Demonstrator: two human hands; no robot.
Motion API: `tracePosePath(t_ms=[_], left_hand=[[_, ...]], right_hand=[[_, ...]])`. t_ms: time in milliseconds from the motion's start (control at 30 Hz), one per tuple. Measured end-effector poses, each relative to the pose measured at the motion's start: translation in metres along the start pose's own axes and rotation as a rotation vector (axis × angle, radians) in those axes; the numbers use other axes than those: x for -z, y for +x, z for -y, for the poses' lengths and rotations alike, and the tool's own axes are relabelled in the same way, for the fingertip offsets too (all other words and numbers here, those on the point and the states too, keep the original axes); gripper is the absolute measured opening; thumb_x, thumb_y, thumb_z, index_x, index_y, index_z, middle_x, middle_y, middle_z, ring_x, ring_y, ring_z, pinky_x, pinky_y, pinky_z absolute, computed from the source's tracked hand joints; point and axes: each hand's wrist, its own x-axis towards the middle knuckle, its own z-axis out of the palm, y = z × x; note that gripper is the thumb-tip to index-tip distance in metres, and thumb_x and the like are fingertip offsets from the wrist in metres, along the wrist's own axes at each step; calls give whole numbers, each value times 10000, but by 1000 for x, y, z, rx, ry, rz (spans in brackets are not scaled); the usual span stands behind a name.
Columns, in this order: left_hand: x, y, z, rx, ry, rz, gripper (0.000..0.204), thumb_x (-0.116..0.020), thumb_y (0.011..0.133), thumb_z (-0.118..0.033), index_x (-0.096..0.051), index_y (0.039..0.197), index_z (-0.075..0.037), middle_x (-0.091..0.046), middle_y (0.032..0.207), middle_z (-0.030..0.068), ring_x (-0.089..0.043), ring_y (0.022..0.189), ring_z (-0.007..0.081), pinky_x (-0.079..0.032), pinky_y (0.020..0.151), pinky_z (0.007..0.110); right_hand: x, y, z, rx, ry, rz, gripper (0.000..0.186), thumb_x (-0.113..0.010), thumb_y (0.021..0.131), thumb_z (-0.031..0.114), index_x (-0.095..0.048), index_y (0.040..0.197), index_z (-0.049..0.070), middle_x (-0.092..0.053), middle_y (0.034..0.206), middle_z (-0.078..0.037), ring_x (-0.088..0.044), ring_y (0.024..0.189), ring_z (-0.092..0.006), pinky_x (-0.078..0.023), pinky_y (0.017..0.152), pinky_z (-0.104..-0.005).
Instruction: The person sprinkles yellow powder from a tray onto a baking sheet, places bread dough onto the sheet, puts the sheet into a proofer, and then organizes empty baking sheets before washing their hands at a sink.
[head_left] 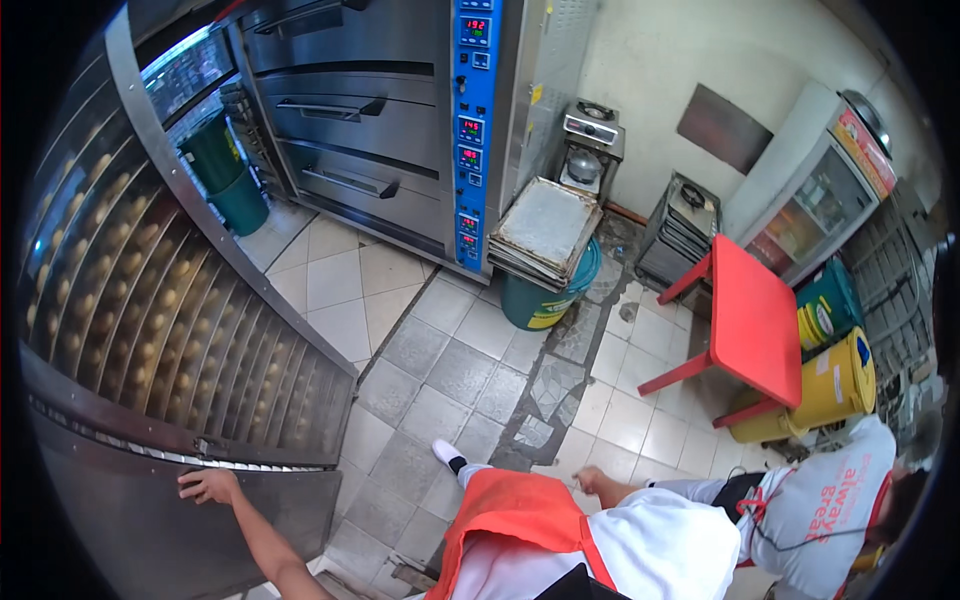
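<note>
My left hand (207, 486) reaches out to the lower left and grips the top edge of a grey metal door (150, 530), just under its ridged rail. Behind the door stands a tall rack cabinet (150, 310) whose slanted trays hold rows of pale dough balls. My right hand (590, 481) hangs low over the floor tiles near the centre, fingers loosely apart and empty. My orange apron (515, 520) and one white shoe (446, 452) show below.
A steel deck oven (360, 130) with a blue control strip stands at the back. Baking trays (545, 230) lie stacked on a teal bin. To the right are a red table (755, 325), yellow drums (835, 385), a glass-door fridge (815, 215) and a person in a white shirt (835, 495).
</note>
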Motion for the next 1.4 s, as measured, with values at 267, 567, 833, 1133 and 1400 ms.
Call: tracePosePath(t_ms=[267,567,833,1133,1400], left_hand=[[38,-18,0,-164,-435,-152,736,-621,701,-319,-316,1273,29,-339,1301,225,-263,1258,365,-172,1065,395],[19,-31,101,812,-952,473,433,-567,668,-271,-599,995,11,-609,979,175,-579,921,279,-444,791,376],[34,-45,131,525,-558,635,434,-671,538,-290,-654,892,-42,-641,946,153,-618,904,251,-479,786,320],[51,-24,215,665,-1805,1678,498,-484,706,-397,-550,1031,-25,-528,982,132,-502,1021,482,-424,835,525],[-23,-3,180,732,-1971,1529,374,-499,759,-276,-522,1047,-39,-464,1035,144,-452,1077,422,-350,908,596]], right_hand=[[51,57,-19,-757,1160,272,394,-447,837,135,-468,1228,90,-535,807,-131,-533,603,-233,-479,500,-373],[304,235,153,-167,1135,97,269,-515,838,266,-512,1051,101,-528,847,-58,-516,670,-172,-432,514,-304],[354,297,228,-274,670,221,350,-506,836,261,-482,1139,88,-512,1003,-116,-518,835,-249,-453,640,-359],[251,463,350,-96,332,601,382,-507,829,264,-471,1167,91,-512,1020,-126,-519,884,-272,-456,682,-395],[245,332,668,324,243,472,369,-530,809,240,-495,1146,94,-546,903,-51,-551,748,-196,-449,606,-328]])
